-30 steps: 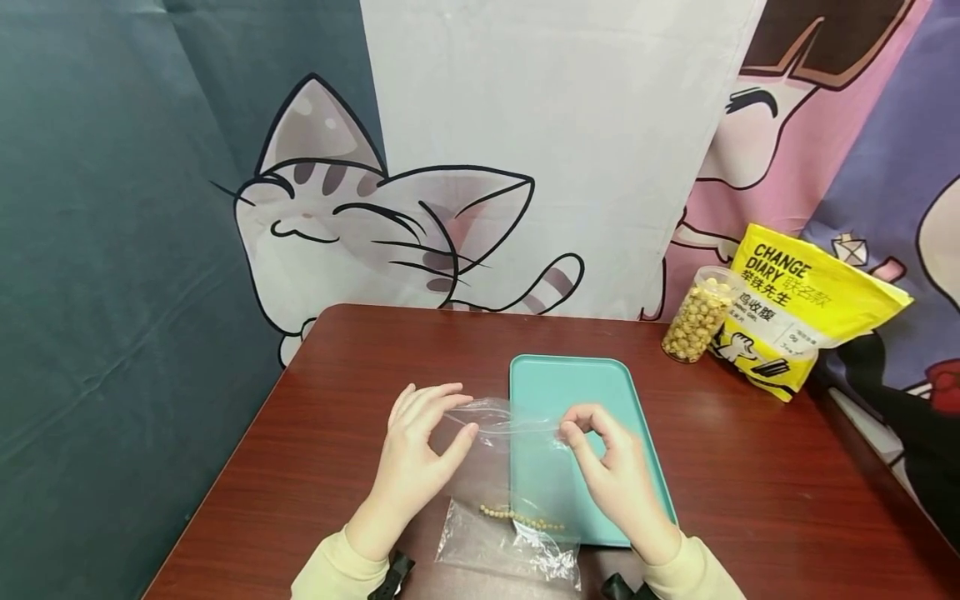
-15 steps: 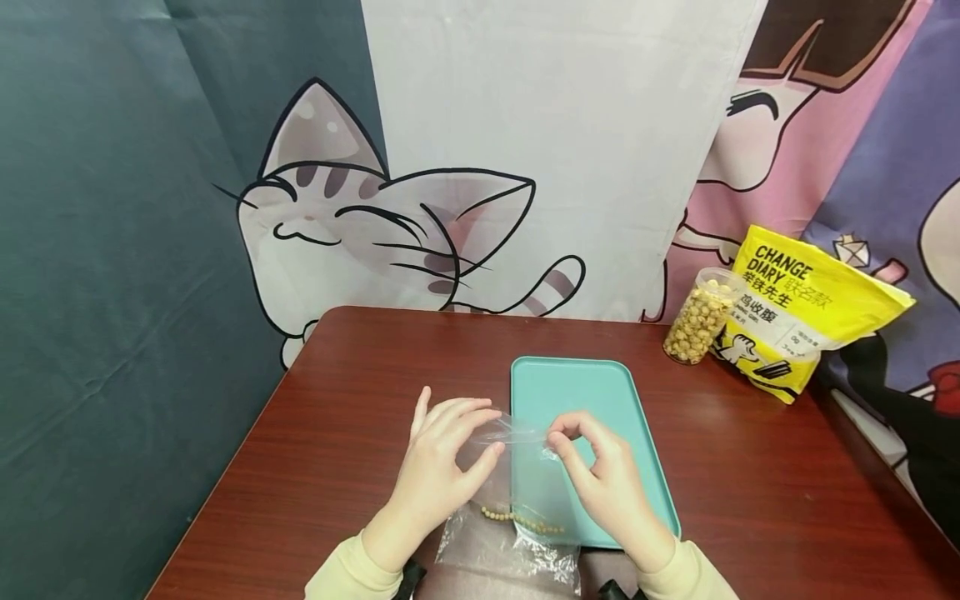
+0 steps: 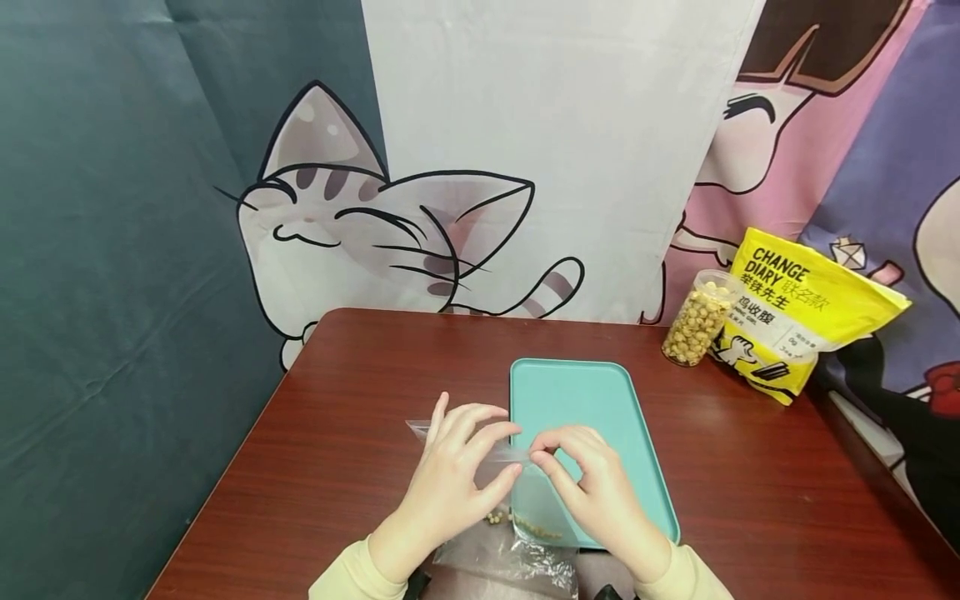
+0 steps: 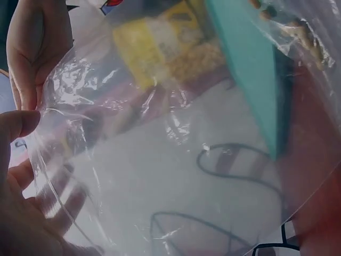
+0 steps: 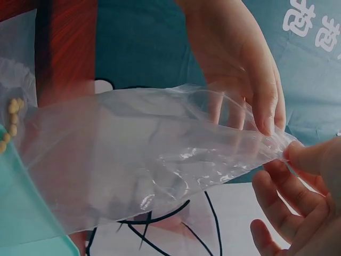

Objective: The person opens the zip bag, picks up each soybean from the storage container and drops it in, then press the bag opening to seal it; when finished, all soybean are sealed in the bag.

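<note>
Pinching the top edge of a clear bag (image 3: 487, 500), both hands: left hand (image 3: 450, 479) with thumb and forefinger clenched on the film, right hand (image 3: 592, 487) with fingertips curled on the same edge, the two grips almost touching. Bag held up above the tabletop (image 3: 337, 433), a few beans (image 3: 525, 523) in its bottom, partly over the near edge of a teal tray (image 3: 585, 392).

Closer together than a second ago, when well apart along the bag's mouth; bag now bunched between them.

On the tabletop's far right, a jar (image 3: 697, 321) of beans beside a yellow pouch (image 3: 806, 308). Behind, a cartoon cat curtain (image 3: 360, 225).
</note>
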`<move>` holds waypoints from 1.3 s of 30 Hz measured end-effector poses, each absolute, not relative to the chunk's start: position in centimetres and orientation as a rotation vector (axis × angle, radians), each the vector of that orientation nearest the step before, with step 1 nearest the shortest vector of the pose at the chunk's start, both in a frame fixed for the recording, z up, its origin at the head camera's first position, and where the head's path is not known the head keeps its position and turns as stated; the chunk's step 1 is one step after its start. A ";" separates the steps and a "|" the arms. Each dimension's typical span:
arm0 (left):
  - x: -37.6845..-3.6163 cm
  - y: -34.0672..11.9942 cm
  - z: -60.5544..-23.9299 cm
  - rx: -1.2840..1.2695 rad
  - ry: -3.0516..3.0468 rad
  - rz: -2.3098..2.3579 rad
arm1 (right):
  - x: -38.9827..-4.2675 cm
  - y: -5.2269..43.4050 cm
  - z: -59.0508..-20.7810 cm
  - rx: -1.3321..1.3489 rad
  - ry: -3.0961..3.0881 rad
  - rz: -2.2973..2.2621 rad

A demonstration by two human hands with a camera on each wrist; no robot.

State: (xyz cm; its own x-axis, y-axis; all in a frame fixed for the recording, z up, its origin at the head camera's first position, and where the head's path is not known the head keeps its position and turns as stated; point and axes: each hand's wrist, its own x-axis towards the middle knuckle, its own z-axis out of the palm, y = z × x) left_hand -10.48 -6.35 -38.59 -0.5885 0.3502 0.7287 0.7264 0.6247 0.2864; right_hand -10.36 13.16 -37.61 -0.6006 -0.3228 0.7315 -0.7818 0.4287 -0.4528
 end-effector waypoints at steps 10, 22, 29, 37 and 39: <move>-10.1 -6.2 -38.4 -0.950 -2.139 -0.765 | -10.4 13.3 -37.5 1.028 -2.054 1.100; -10.0 -6.0 -38.4 -0.975 -2.084 -0.821 | -10.3 13.6 -37.4 1.071 -2.043 1.073; -10.0 -6.0 -38.4 -0.995 -2.062 -0.829 | -10.2 13.4 -37.5 1.089 -2.038 1.069; -10.2 -6.1 -38.6 -1.040 -2.017 -0.849 | -10.2 13.4 -37.5 1.092 -2.021 1.073; -10.3 -6.1 -38.7 -1.046 -2.013 -0.857 | -10.2 13.4 -37.6 1.090 -2.029 1.069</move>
